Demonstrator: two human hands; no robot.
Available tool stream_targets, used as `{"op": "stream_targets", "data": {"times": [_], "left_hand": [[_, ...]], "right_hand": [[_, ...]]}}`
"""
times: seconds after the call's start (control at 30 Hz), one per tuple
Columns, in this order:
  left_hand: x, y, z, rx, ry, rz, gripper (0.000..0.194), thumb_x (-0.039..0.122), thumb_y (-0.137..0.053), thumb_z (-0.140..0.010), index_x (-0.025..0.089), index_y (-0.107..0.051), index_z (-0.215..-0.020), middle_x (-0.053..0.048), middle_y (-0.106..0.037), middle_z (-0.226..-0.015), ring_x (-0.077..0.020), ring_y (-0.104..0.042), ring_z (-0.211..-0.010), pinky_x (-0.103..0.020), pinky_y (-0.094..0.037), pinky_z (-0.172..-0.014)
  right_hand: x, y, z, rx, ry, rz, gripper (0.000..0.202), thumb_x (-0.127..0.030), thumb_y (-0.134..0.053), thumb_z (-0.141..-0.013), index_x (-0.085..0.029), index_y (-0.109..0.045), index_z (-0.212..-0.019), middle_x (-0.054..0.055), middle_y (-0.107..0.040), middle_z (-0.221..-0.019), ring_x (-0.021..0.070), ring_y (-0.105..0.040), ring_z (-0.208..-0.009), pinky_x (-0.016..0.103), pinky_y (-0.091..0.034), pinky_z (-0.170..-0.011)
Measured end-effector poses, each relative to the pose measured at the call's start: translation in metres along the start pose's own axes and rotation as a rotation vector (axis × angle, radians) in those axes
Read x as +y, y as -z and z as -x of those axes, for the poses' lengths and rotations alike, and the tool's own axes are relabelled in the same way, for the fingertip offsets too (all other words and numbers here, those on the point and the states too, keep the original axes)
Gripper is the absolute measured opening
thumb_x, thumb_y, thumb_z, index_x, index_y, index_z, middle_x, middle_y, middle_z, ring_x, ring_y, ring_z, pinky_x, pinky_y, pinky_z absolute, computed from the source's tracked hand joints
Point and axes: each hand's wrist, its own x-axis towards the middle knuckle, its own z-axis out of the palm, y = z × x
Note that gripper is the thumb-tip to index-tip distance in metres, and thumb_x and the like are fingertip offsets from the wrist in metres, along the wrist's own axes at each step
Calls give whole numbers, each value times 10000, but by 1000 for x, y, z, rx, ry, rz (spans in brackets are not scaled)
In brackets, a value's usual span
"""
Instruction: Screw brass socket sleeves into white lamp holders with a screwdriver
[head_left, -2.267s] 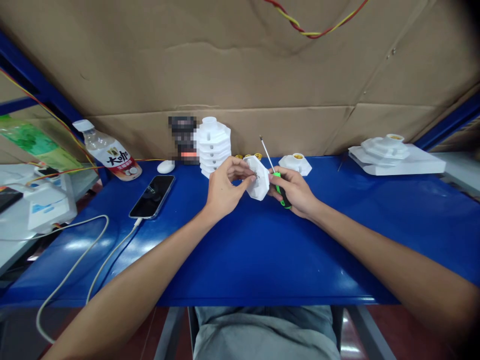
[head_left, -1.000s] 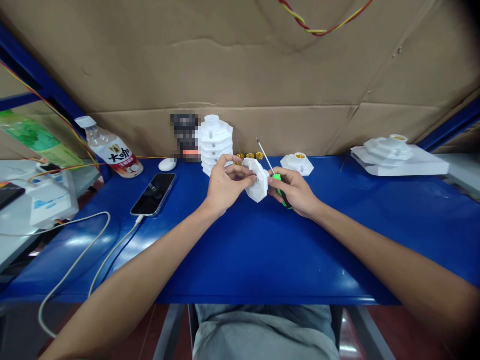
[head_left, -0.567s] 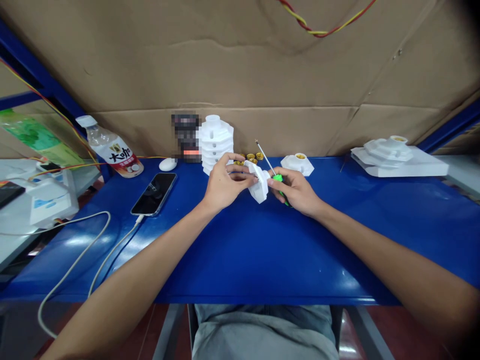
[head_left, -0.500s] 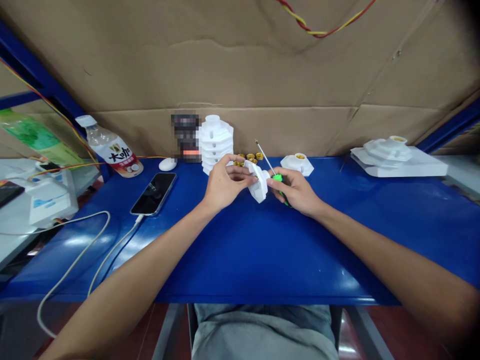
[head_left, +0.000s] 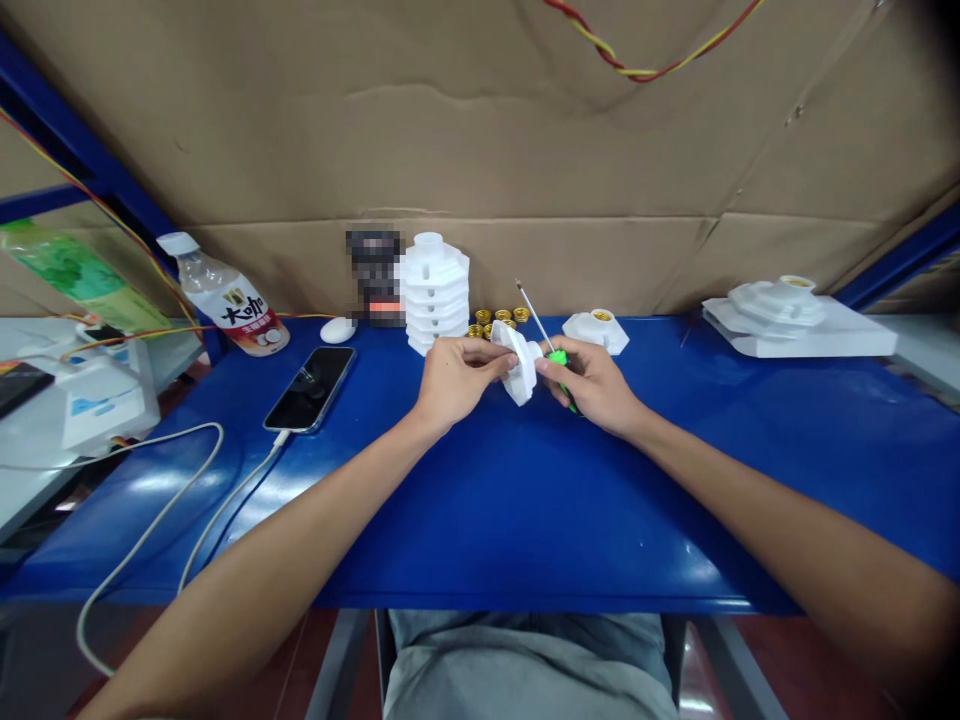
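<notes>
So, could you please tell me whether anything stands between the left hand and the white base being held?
Nothing visible does: the left hand touches the underside of the white base. The screwdriver sits in the right hand, on the base's other side.

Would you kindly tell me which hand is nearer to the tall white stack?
Left: the left hand is just in front of the white stack, while the right hand is farther to the right, holding the green-handled screwdriver.

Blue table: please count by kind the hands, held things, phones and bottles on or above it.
Hands: 2 (left hand, right hand)
White octagonal plastic fitting, held: 1
Green and black screwdriver, held: 1
Black rectangular phone: 1
Clear plastic bottle: 1
Total: 6
</notes>
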Motion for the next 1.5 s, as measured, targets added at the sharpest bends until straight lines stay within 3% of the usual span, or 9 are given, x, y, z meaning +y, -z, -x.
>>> {"op": "stream_targets", "data": {"times": [0.2, 0.37, 0.47, 0.63, 0.9, 1.07, 1.2, 1.33, 1.5], "left_hand": [[5, -7, 3, -17, 81, 68, 110, 288, -766, -910, 209, -841, -920, -76, -846, -930, -240, -805, -805, -409, -686, -782], [12, -12, 6, -20, 224, 227, 348, 502, -680, -992, 184, -812, -945, -133, -832, -1008, -226, -779, -748, -348, -654, -667], [11, -15, 8, 5, 146, 106, 371, 547, -792, -903, 176, -805, -902, -114, -824, -928, -224, -764, -769, -337, -638, -681], [3, -15, 10, 53, -48, -120, 303, 431, -855, -845, 173, -804, -995, -99, -821, -936, -239, -754, -803, -380, -630, -742], [5, -15, 9, 140, -125, -376, 148, 295, -720, -891, 153, -764, -895, -47, -726, -721, -192, -606, -612, -352, -541, -606], [-4, -3, 0, 98, -159, -350, 160, 280, -685, -898, 141, -760, -926, -51, -744, -773, -200, -639, -675, -366, -568, -690], [-15, 13, -12, 13, -179, -282, 170, 296, -712, -879, 153, -775, -946, -64, -780, -826, -221, -691, -732, -356, -589, -691], [-25, 29, -22, -53, -125, -177, 184, 321, -748, -860, 169, -785, -957, -72, -811, -903, -233, -732, -800, -356, -605, -715], [-32, 38, -25, -67, 25, -36, 284, 338, -769, -853, 144, -807, -1057, -79, -822, -958, -235, -750, -878, -349, -592, -792]], "right_hand": [[0, -1, 0, 103, 25, 100, 338, -555, -695, -992, -221, -671, -953, -61, -545, -563, 101, -463, -448, 288, -348, -478], [-2, -3, 0, 196, 46, 208, 290, -517, -723, -977, -236, -678, -918, -23, -580, -657, 145, -513, -576, 304, -376, -544], [-3, -6, 0, 193, 88, 278, 269, -483, -700, -998, -238, -674, -889, 14, -630, -795, 175, -567, -714, 324, -419, -638], [-5, -10, 0, 208, 186, 371, 243, -447, -670, -1021, -238, -679, -899, 30, -669, -914, 201, -591, -845, 365, -441, -790], [-4, -16, 1, 219, 174, 366, 192, -439, -710, -991, -250, -728, -961, 49, -710, -1028, 211, -636, -871, 370, -466, -751], [-7, -7, 4, 167, 94, 218, 242, -268, -583, -989, -254, -780, -1128, 15, -670, -890, 131, -553, -583, 346, -443, -600], [-12, 14, 3, 199, 200, 321, 417, -107, -530, -897, -286, -808, -1151, 0, -634, -813, 153, -605, -677, 359, -491, -704], [-22, 32, -1, 307, 190, 253, 374, -235, -663, -960, -288, -736, -1323, 35, -718, -983, 153, -648, -702, 347, -545, -670], [-35, 41, -4, 421, 269, 231, 303, -330, -883, -838, -269, -770, -1112, 55, -811, -1045, 234, -766, -876, 381, -655, -759]]}}
